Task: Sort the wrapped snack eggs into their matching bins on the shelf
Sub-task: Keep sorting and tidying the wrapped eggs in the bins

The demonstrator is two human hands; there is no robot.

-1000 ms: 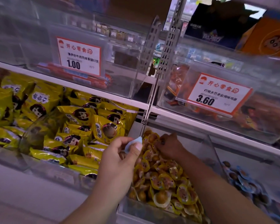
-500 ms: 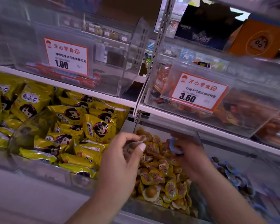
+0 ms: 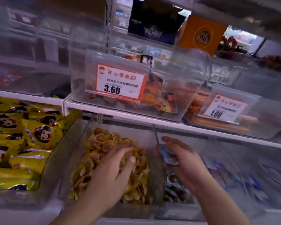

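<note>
A clear bin [image 3: 71, 161] on the lower shelf holds a heap of yellow-wrapped snack eggs [image 3: 102, 142]. My left hand [image 3: 113, 169] lies on that heap with its fingers bent down into the wrappers; motion blur hides whether it holds one. To the right of the clear divider [image 3: 157, 143], a second bin holds blue-wrapped eggs [image 3: 173, 184]. My right hand [image 3: 183, 163] hovers above that bin. Its fingers curl round a few blue-wrapped eggs [image 3: 168, 155].
Yellow snack packs [image 3: 23, 143] fill the bin at left. The white shelf edge [image 3: 136, 115] runs just above both hands. It carries clear bins with price tags 3.60 [image 3: 120, 83] and 1.00 [image 3: 221, 111]. An orange box [image 3: 199, 34] stands higher up.
My view swung right. My left hand dropped from a raised pinch onto the yellow egg heap. My right hand carried blue-wrapped eggs rightward across the divider, over the blue bin.
</note>
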